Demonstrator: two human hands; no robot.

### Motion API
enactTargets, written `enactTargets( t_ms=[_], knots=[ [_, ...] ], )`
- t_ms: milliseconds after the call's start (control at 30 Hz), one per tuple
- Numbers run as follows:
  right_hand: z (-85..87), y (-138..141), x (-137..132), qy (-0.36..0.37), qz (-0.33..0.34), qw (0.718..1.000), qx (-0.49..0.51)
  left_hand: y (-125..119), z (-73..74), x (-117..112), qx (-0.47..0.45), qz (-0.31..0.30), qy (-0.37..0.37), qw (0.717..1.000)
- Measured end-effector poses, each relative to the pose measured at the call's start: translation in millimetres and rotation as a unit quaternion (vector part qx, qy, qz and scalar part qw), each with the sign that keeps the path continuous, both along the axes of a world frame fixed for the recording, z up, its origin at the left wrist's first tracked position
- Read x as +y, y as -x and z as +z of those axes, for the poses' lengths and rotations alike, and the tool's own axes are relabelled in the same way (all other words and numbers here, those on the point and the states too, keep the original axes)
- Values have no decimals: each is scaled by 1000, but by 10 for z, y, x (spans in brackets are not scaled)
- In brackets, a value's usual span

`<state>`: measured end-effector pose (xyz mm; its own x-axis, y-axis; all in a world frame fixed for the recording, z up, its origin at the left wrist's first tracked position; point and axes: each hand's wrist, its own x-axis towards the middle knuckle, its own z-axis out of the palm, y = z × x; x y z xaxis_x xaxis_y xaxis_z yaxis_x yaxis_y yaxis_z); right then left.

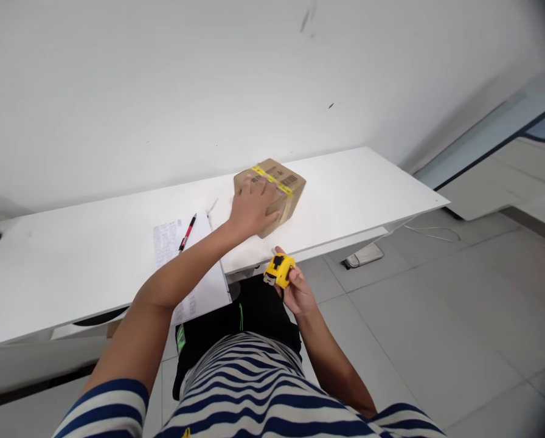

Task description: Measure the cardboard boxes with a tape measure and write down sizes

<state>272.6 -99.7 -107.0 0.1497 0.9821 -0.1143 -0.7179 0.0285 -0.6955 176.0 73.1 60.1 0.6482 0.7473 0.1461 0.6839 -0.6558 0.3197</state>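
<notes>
A small cardboard box (281, 182) with yellow tape and a barcode label sits on the white table (359, 182). My left hand (250, 210) lies on top of the box, fingers spread over its near side. My right hand (295, 289) is below the table's front edge, in front of my body, closed around a yellow and black tape measure (279, 269).
A sheet of paper (185, 261) with writing lies on the table left of the box, and a red and black pen (187, 233) rests on it. A white wall runs behind the table. A cable and a pedal-like object (362, 255) lie on the tiled floor at right.
</notes>
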Motion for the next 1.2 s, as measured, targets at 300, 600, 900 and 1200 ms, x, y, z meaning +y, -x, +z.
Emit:
enactTargets(
  t_ms=[300,600,900,1200],
  knots=[
    [27,-309,-10,-16,-21,1000,-9,719,-27,330,-328,190,275,884],
    [93,-477,187,-42,-81,991,-95,846,-243,-271,-269,197,220,917],
    [768,-660,76,-133,-250,906,-315,929,97,-857,-258,132,141,947],
    [1243,-397,185,-375,-144,784,-473,877,159,-968,-312,-44,455,833]
  ],
)
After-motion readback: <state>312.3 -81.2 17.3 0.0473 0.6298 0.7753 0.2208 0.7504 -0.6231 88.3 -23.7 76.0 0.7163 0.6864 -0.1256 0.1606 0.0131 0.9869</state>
